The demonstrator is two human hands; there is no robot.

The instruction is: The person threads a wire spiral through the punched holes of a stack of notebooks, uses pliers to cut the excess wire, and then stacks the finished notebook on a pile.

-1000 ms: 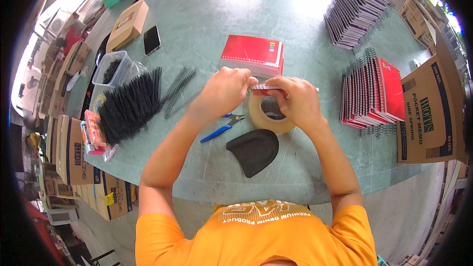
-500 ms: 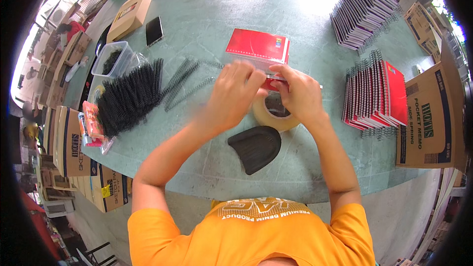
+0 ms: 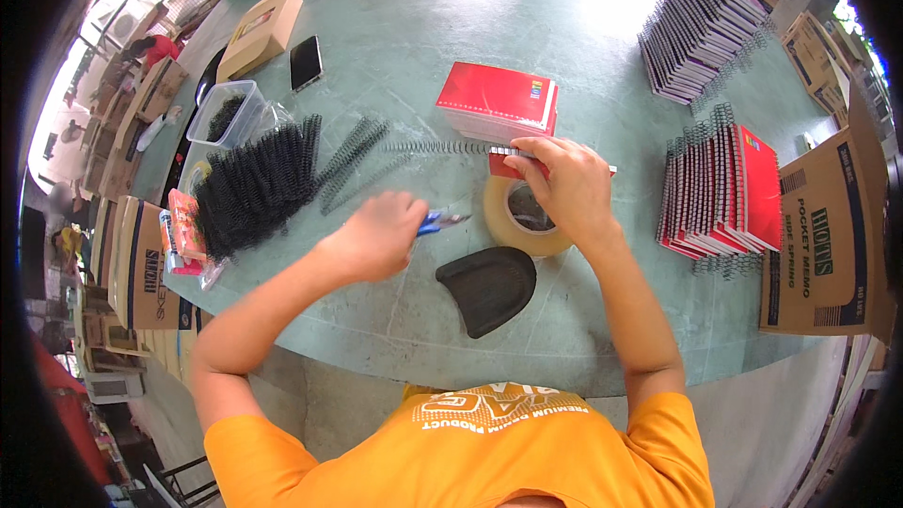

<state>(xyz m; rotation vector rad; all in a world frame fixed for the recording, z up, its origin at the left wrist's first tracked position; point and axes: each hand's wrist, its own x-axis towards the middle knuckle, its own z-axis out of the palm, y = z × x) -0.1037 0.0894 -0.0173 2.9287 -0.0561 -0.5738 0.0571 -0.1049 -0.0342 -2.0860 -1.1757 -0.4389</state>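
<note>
My left hand (image 3: 381, 237) is closed round blue-handled pliers (image 3: 444, 222), their pointed metal jaws turned right; the hand is slightly blurred. Above the tape roll (image 3: 500, 216), my right hand (image 3: 569, 183) grips a small red notebook (image 3: 503, 166), thumb and fingers pinching its far edge. A thin dark spiral wire (image 3: 433, 147) sticks out leftward from that edge, and a short end shows right of the hand. Just beyond lies a stack of red covers and pages (image 3: 497, 94). A black curved pad (image 3: 489, 290) rests nearer me.
Black spiral coils (image 3: 259, 183) are heaped at left beside a clear plastic tub (image 3: 224, 113). A phone (image 3: 306, 63) and cardboard box (image 3: 261, 30) lie beyond. Bound notebooks (image 3: 720, 183) are stacked at right, more (image 3: 701, 28) farther back, near an open carton (image 3: 818, 226).
My left hand has drawn away from the notebook, back and to the left, and the pliers now show in it. The spiral wire stretches out straight. My right hand keeps its grip on the notebook.
</note>
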